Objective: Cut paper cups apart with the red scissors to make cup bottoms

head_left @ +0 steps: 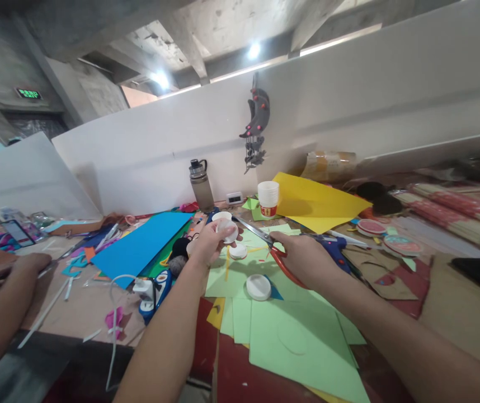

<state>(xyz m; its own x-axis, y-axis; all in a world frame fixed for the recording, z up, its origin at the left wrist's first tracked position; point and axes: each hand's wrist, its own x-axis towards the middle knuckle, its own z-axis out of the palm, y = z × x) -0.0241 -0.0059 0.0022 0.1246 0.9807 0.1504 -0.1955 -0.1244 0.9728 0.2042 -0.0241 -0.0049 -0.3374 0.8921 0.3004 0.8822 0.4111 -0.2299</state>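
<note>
My left hand (211,242) is closed on a small white cup piece (226,230), its round face turned toward me. My right hand (301,252) grips the orange handles of a pair of scissors (280,258). The blades point up and left, parted from the cup piece by a small gap. Below the hands, a white round lid-like piece (258,287) lies on light green paper (302,341), partly over a blue scrap. A smaller white round piece (238,251) rests between the hands. Another white cup rim shows behind my left hand.
Stacked paper cups (268,198) stand behind the scissors, beside yellow paper (319,201). A bottle (201,186) is at the back. Blue paper (143,243) and a power strip (156,294) with a white cable lie left. Another person's hands (26,263) rest at far left. A glue gun (336,249) lies right.
</note>
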